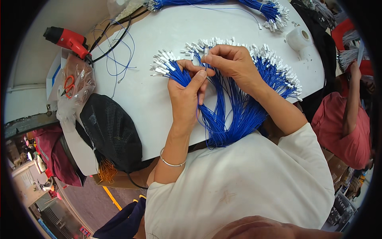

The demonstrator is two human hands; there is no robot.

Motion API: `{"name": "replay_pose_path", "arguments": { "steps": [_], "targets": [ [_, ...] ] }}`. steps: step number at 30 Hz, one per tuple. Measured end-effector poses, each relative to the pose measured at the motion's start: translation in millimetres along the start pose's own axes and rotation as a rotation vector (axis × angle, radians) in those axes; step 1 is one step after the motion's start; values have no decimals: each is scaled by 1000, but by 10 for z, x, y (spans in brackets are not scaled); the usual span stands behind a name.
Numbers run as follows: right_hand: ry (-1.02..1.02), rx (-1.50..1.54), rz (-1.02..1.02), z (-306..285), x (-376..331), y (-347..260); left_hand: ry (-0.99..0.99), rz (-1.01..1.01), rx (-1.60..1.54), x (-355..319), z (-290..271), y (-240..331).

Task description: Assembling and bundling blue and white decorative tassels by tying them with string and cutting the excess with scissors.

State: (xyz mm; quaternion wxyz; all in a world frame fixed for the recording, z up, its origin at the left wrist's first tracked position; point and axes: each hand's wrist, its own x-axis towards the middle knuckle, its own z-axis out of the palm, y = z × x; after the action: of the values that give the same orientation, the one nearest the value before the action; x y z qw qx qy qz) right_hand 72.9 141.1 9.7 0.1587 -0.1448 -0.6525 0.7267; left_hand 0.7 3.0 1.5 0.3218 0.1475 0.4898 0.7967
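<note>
My left hand (pixel 184 97) is closed around a small bundle of blue wires (pixel 180 75), whose white connectors (pixel 164 63) fan out past the fingers to the left. Its thumb and forefinger also press on a single wire. My right hand (pixel 238 67) pinches that wire just below its white connector (pixel 206 51). Under and beyond both hands a large spread of blue wires (pixel 242 103) lies on the white table, with white connectors (pixel 274 65) along its far edge. The wires gather near the table's front edge, against my shirt.
More blue wire bundles (pixel 274 12) lie at the far edge of the white table (pixel 159 32). A roll of clear film (pixel 299 36) stands at the right. To the left are a red heat gun (pixel 69 41), orange-handled scissors (pixel 68 85) and a black mesh bag (pixel 111 129). Another person (pixel 342 123) works at right.
</note>
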Motion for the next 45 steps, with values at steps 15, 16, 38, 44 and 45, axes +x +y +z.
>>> {"name": "replay_pose_path", "arguments": {
  "steps": [15,16,38,44,45],
  "targets": [
    [13,173,111,-25,31,1,-11,88,116,-74,31,-73],
    [16,174,118,-28,38,5,-16,96,117,-84,30,-73],
    [-366,94,150,65,19,-203,-123,0,-80,-57,-46,3],
    [-267,346,152,78,67,-20,-540,-164,-432,71,-90,75],
    [-200,364,153,61,90,20,-471,-133,-401,71,-53,73]
  ]
}}
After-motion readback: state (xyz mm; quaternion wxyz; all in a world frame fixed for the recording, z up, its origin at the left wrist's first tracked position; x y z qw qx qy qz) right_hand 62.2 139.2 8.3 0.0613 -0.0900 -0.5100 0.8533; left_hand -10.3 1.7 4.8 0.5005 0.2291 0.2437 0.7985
